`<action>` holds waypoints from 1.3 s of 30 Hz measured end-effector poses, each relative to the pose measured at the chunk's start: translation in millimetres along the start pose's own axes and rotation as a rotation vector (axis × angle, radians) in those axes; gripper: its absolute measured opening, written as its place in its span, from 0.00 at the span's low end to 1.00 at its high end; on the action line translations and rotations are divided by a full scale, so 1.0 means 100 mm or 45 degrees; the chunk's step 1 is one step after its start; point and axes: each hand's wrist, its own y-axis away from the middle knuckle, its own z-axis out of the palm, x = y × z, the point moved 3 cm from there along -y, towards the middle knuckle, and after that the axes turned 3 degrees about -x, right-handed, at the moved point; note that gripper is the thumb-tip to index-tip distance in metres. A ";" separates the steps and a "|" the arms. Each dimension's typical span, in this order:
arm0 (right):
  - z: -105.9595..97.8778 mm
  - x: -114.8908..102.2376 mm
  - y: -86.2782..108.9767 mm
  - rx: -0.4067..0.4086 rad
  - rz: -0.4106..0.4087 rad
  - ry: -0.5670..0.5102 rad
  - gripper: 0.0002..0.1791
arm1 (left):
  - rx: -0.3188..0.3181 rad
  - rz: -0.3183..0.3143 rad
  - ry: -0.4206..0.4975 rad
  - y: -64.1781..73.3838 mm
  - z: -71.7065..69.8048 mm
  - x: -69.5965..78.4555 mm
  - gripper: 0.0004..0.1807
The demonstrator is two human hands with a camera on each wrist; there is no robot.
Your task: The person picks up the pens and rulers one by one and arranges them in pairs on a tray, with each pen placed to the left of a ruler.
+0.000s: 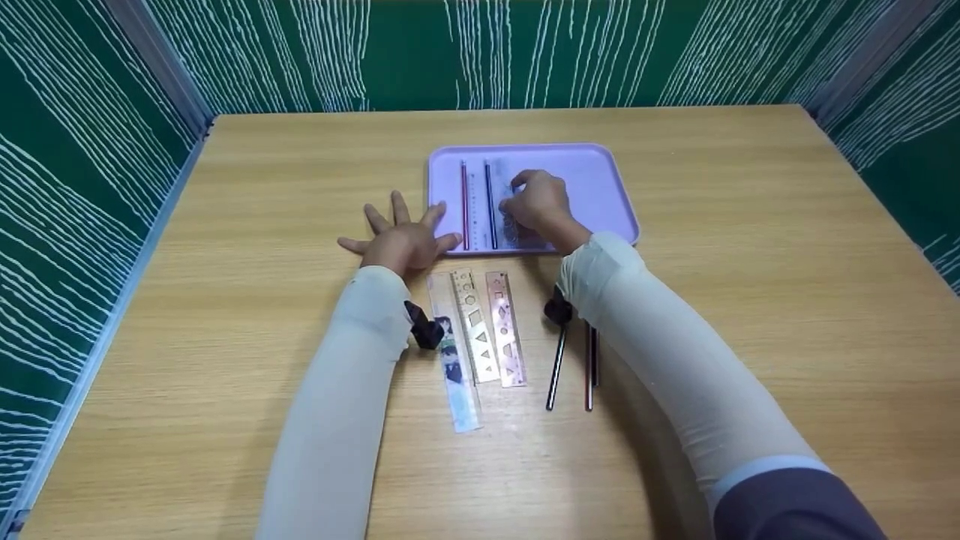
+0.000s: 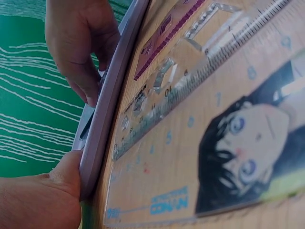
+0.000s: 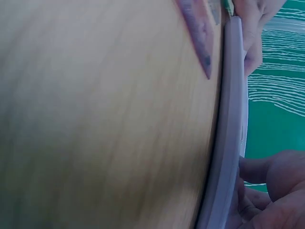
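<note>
A purple tray (image 1: 592, 196) holds a red pencil (image 1: 465, 206), a clear ruler (image 1: 474, 214), a dark pencil (image 1: 490, 204) and another see-through ruler with a fine pattern (image 1: 511, 234). My right hand (image 1: 541, 201) is over the tray with curled fingers, gripping the patterned ruler, which it partly covers. The tray's rim hides the fingertips in the right wrist view. At the tray's left side my left hand (image 1: 409, 238) lies spread on the table, its thumb against the rim. In the left wrist view, part of that hand (image 2: 43, 195) meets the tray's rim.
Nearer me lie a clear ruler with a cartoon picture (image 1: 454, 360), a clear stencil ruler (image 1: 475, 326) and a pink stencil ruler (image 1: 506, 330). Dark pencils (image 1: 556, 371) and a reddish pencil (image 1: 589, 375) lie beside my right forearm. Green panels (image 1: 409, 56) border the table.
</note>
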 end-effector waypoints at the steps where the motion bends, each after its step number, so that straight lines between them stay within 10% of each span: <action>1: 0.00 0.00 0.00 0.004 0.001 0.014 0.28 | 0.002 -0.001 0.001 0.00 0.00 0.00 0.41; 25: -0.05 0.10 0.03 -0.011 -0.064 0.062 0.25 | -0.003 -0.010 -0.021 -0.01 0.02 -0.01 0.40; 39: -0.30 0.35 0.33 -0.145 -0.249 -0.334 0.26 | -0.008 0.008 0.021 -0.02 0.02 -0.02 0.40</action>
